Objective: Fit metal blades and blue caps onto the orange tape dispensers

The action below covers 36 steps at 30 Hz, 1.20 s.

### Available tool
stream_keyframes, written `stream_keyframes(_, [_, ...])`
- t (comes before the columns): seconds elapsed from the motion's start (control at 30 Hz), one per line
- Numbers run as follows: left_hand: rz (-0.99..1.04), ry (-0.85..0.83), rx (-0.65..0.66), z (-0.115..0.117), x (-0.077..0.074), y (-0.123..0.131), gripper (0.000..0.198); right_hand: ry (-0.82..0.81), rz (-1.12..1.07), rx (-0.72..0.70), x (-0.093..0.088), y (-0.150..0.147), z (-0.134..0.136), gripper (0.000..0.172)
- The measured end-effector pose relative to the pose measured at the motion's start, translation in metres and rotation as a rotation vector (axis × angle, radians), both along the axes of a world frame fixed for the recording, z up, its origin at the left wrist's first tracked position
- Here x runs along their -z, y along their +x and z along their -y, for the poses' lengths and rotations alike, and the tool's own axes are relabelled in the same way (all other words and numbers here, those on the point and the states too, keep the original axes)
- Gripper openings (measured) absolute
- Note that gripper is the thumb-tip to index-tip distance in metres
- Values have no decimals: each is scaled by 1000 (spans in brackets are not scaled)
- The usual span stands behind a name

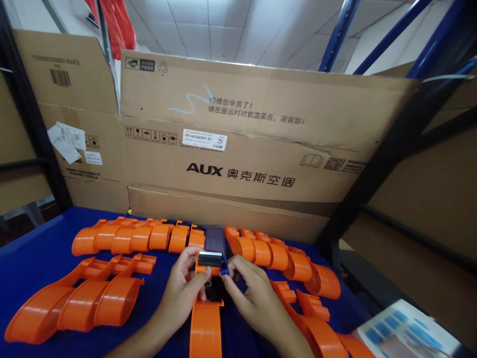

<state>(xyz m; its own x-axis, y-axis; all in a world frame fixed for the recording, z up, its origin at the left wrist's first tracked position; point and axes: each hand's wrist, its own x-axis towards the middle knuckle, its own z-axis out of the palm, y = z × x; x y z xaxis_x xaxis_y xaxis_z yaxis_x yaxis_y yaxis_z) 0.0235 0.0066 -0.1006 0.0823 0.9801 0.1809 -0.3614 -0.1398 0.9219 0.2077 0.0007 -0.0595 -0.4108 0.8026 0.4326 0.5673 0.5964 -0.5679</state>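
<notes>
My left hand (182, 286) is closed around the head of an orange tape dispenser (206, 328), its thumb pressing on the near side. A black piece with a silver serrated blade (210, 253) lies across that head. At the head's right end, my right hand (249, 287) pinches a small dark-blue part (224, 271), which touches the dispenser. The dispenser's wide curved band hangs toward me. Just beyond my hands is a dark rectangular block (215, 238). What lies under my fingers is partly hidden.
Rows of orange dispenser bodies (122, 238) line the blue table (40, 258), with more at the left front (80, 303) and right (322, 281). A cardboard sheet (238, 159) stands behind. A blue-and-white printed item (410, 330) sits at right, near the dark rack post (357, 189).
</notes>
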Motion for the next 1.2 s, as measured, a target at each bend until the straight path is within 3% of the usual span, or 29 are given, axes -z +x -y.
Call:
stream_keyframes(0.27, [2, 13, -4, 0, 1, 0, 35, 56, 29, 25, 6, -1, -3, 20])
stream_keyframes(0.6, [118, -52, 11, 5, -11, 2, 38, -44, -65, -34, -12, 1, 7, 13])
stream_keyframes(0.77, [143, -136, 170, 9, -17, 1, 56, -166, -322, 24, -10, 4, 7, 16])
stream_keyframes(0.93, [223, -270, 380, 15, -16, 3, 67, -351, -393, -75, -17, 1, 13, 32])
stream_keyframes(1.07, [220, -307, 465, 17, -17, 0, 65, -350, -456, -155, -17, -1, 12, 26])
stream_keyframes(1.2, [228, -227, 535, 18, -16, -5, 75, -291, -434, -121, -11, -2, 7, 17])
